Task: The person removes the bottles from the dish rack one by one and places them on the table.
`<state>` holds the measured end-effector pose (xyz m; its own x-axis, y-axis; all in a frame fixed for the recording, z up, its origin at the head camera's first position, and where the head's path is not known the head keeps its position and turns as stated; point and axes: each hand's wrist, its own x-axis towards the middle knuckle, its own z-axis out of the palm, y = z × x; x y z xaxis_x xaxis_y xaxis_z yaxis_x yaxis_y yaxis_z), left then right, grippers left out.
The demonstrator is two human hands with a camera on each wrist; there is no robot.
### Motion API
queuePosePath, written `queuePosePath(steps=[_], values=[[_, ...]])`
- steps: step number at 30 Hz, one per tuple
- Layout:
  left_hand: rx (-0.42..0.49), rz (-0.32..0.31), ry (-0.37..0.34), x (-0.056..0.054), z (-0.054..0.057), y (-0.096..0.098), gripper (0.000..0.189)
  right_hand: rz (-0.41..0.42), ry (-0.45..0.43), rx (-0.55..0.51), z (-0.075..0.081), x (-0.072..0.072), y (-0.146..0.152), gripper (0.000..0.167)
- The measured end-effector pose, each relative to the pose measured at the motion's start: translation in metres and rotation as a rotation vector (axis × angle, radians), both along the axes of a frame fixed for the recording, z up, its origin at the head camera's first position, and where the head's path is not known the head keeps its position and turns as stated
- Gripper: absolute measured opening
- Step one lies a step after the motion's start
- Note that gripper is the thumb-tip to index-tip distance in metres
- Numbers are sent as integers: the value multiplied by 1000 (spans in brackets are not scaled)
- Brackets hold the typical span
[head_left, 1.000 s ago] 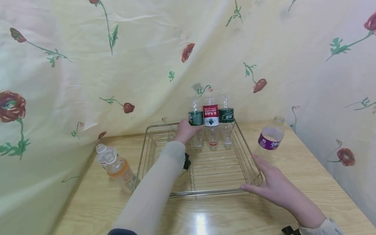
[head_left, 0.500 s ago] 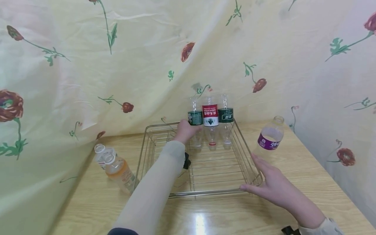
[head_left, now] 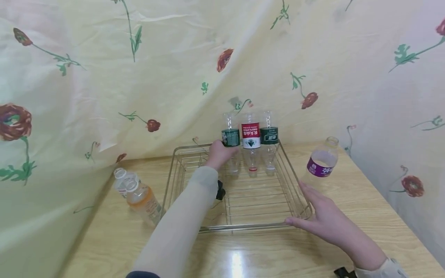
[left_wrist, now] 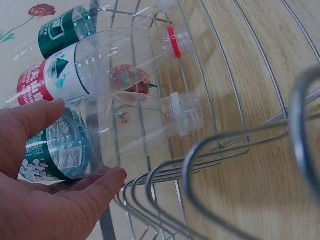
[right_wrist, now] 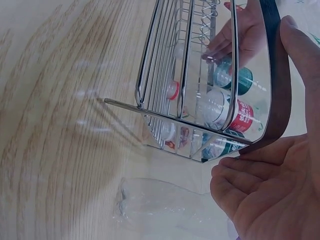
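My left hand (head_left: pixel 219 154) grips a clear plastic bottle (left_wrist: pixel 140 122) with a green label, thumb on one side and fingers on the other. The bottle stands upside down, neck toward the floor of a wire basket (head_left: pixel 257 225). Beside it are two more inverted bottles, one red-and-white labelled (head_left: pixel 250 135) and one green-labelled (head_left: pixel 269 136). Around the basket's front right corner, my right hand (head_left: pixel 325 218) is spread, its thumb at the front rim and its fingers along the right side. In the right wrist view those fingers are slightly bent at the dark rim band (right_wrist: pixel 277 85).
An upright purple-labelled bottle (head_left: pixel 320 169) stands on the wooden table (head_left: pixel 271 255), right of the basket. To the left are an orange-banded bottle (head_left: pixel 142 200) and another clear bottle (head_left: pixel 120 180). Flowered cloth (head_left: pixel 180 77) hangs close behind the basket.
The gripped bottle has shifted slightly left, opening a thin gap beside the red-and-white labelled one. The right hand and basket stay in place; the head view has moved a little.
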<state>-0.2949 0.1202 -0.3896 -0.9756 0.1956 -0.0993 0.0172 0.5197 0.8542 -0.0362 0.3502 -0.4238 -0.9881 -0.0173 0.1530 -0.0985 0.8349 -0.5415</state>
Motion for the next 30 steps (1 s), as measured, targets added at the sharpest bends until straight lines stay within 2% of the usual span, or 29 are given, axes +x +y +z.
queuePosePath(steps=[10,23,30], values=[[34,13,6,9,10,-10,63,-2,-15,-5,0,-1,-1,119],[65,-16,112,24,17,-22,58,-1,1,3,1,1,0,119],[93,-13,117,30,22,-29,60,-2,1,-4,2,1,-2,119]])
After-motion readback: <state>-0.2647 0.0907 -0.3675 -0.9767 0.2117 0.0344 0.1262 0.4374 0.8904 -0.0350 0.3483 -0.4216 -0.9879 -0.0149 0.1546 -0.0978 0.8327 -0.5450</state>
